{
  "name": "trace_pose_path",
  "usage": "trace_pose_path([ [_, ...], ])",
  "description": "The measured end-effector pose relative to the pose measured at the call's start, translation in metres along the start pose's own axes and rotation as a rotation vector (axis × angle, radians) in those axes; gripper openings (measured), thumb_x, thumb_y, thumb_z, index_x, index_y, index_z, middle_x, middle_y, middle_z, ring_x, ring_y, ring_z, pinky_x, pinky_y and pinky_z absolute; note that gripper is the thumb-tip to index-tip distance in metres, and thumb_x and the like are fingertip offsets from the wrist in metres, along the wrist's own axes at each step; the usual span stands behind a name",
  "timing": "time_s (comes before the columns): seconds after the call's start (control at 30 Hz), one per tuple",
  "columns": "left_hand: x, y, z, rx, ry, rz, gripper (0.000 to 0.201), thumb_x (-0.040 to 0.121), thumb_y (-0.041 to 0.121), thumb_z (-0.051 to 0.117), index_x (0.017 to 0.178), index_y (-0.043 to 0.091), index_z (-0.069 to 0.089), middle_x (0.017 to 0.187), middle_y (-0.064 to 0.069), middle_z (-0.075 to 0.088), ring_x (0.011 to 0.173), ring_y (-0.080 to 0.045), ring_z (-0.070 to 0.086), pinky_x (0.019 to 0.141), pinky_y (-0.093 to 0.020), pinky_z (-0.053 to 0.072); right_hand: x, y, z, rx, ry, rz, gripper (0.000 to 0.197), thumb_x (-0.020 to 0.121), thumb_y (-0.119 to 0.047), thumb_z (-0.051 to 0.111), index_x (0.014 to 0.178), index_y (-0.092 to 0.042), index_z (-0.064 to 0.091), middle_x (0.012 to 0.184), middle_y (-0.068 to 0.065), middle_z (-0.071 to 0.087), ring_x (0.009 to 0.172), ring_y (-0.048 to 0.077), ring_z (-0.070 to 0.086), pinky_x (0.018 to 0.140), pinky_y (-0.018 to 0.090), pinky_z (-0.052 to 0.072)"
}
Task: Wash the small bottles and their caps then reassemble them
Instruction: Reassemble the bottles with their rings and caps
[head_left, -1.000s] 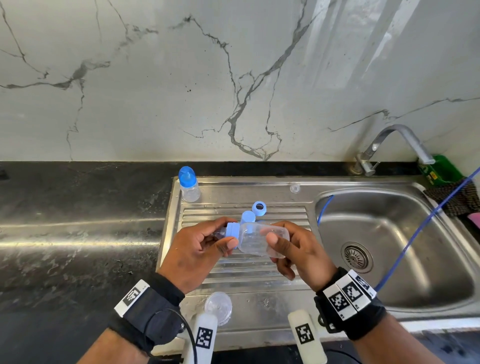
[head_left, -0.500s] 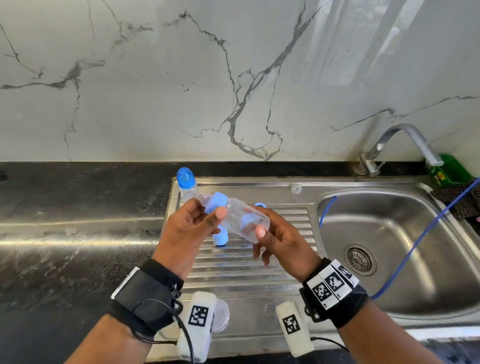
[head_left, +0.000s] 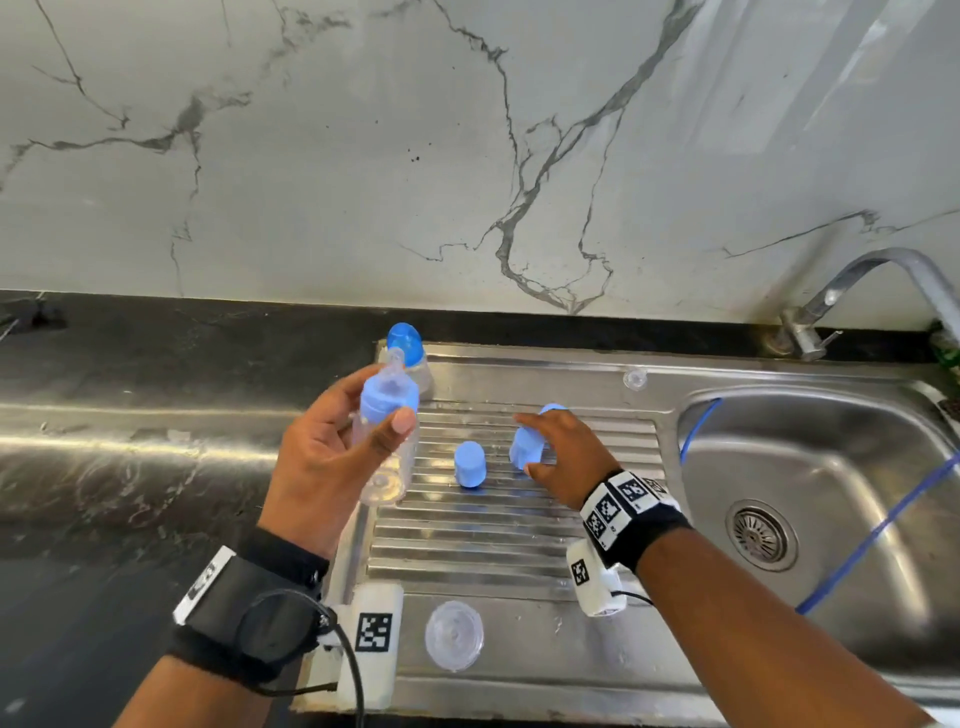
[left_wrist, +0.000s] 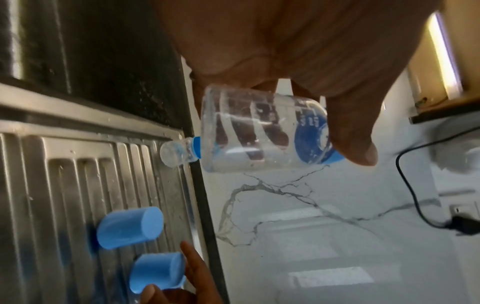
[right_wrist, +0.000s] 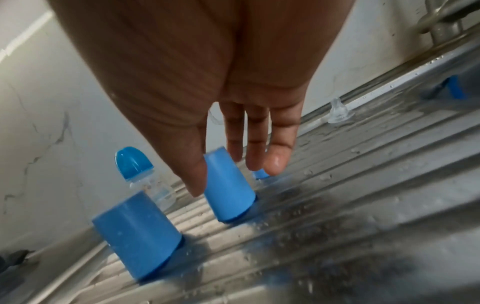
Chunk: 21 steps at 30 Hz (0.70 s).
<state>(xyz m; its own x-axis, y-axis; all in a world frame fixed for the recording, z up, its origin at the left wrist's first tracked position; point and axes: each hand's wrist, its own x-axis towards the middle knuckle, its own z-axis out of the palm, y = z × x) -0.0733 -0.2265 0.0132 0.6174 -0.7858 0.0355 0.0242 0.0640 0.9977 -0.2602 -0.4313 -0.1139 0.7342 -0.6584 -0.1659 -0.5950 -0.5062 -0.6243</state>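
My left hand (head_left: 382, 410) grips a clear small bottle (head_left: 385, 470) upright above the drainboard's left edge; it carries a blue collar and a clear teat. The left wrist view shows the same bottle (left_wrist: 259, 133) from its base. My right hand (head_left: 524, 444) reaches over a blue cap (head_left: 529, 451) standing on the ribbed drainboard (head_left: 493, 540). Its fingers are straight, with the thumb beside the cap (right_wrist: 228, 185). A second blue cap (head_left: 470, 464) stands just left of it. A blue ring (head_left: 551, 409) peeks out behind my right fingers. Another bottle with a blue cap (head_left: 408, 347) stands at the back left corner.
A loose clear teat (head_left: 635, 378) lies near the drainboard's back edge. A clear round lid (head_left: 453, 635) lies near the front edge. The sink basin (head_left: 831, 467) with a blue hose and the faucet (head_left: 841, 280) are at the right. Black counter (head_left: 130, 467) is on the left.
My right hand let go of the bottle and moved down to the blue cap on the drainboard. My left hand alone now holds the bottle, turned from lying sideways to upright.
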Motion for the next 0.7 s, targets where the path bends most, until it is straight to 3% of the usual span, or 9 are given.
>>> trace_pose_path([
  [0.13, -0.008, -0.004, -0.006, 0.199, -0.080, 0.022, 0.066, 0.065, 0.064, 0.082, 0.122, 0.033, 0.067, 0.118, 0.012, 0.073, 0.111, -0.009, 0.068, 0.091, -0.018, 0.053, -0.001, 0.000, 0.006, 0.028, 0.030, 0.006, 0.054, 0.084, -0.008, 0.069, 0.134, -0.025, 0.059, 0.132, 0.007, 0.056, 0.113, 0.024, 0.058, 0.101, 0.034, 0.046],
  [0.2, -0.011, -0.006, -0.007, 0.326, -0.103, 0.049, 0.055, 0.071, 0.049, 0.085, 0.120, 0.032, 0.069, 0.116, 0.011, 0.073, 0.110, -0.012, 0.068, 0.088, -0.020, 0.055, -0.008, -0.003, 0.001, 0.051, 0.099, 0.018, 0.046, 0.084, -0.010, 0.072, 0.127, -0.025, 0.061, 0.123, 0.004, 0.061, 0.098, 0.017, 0.058, 0.092, 0.028, 0.046],
  [0.27, -0.013, -0.008, -0.009, 0.445, -0.083, 0.091, 0.053, 0.067, 0.045, 0.087, 0.116, 0.033, 0.070, 0.111, 0.014, 0.072, 0.106, -0.014, 0.068, 0.087, -0.025, 0.056, -0.019, -0.009, -0.009, 0.123, 0.200, 0.032, 0.043, 0.083, -0.014, 0.076, 0.120, -0.029, 0.061, 0.115, -0.002, 0.064, 0.088, 0.013, 0.060, 0.087, 0.031, 0.051],
  [0.37, -0.015, -0.012, -0.011, 0.524, -0.087, 0.134, 0.052, 0.062, 0.048, 0.090, 0.109, 0.034, 0.072, 0.104, 0.019, 0.072, 0.099, -0.015, 0.068, 0.085, -0.025, 0.056, -0.041, -0.025, -0.032, 0.380, 0.299, 0.001, 0.043, 0.083, -0.015, 0.079, 0.116, -0.035, 0.060, 0.113, -0.009, 0.068, 0.095, 0.014, 0.068, 0.084, 0.036, 0.059],
  [0.47, -0.017, -0.017, -0.012, 0.596, -0.129, 0.172, 0.052, 0.062, 0.047, 0.091, 0.108, 0.032, 0.072, 0.103, 0.021, 0.069, 0.095, -0.014, 0.066, 0.081, -0.021, 0.054, -0.066, -0.053, -0.058, 0.682, 0.236, -0.118, 0.045, 0.085, -0.003, 0.076, 0.119, -0.030, 0.061, 0.114, -0.003, 0.068, 0.103, 0.021, 0.069, 0.087, 0.040, 0.059],
  [0.6, -0.023, -0.016, -0.005, 0.625, -0.189, 0.211, 0.051, 0.062, 0.048, 0.090, 0.108, 0.033, 0.073, 0.104, 0.022, 0.068, 0.090, -0.013, 0.065, 0.078, -0.013, 0.048, -0.088, -0.078, -0.072, 0.712, 0.101, -0.266, 0.049, 0.083, 0.002, 0.076, 0.117, -0.030, 0.062, 0.118, -0.001, 0.068, 0.110, 0.023, 0.066, 0.090, 0.035, 0.057],
  [0.7, -0.029, -0.011, 0.002, 0.642, -0.225, 0.233, 0.051, 0.062, 0.052, 0.088, 0.108, 0.035, 0.073, 0.103, 0.021, 0.068, 0.088, -0.012, 0.064, 0.076, -0.010, 0.045, -0.096, -0.083, -0.068, 0.679, 0.035, -0.297, 0.049, 0.084, -0.001, 0.076, 0.117, -0.034, 0.062, 0.119, -0.002, 0.066, 0.110, 0.024, 0.065, 0.091, 0.039, 0.057],
])
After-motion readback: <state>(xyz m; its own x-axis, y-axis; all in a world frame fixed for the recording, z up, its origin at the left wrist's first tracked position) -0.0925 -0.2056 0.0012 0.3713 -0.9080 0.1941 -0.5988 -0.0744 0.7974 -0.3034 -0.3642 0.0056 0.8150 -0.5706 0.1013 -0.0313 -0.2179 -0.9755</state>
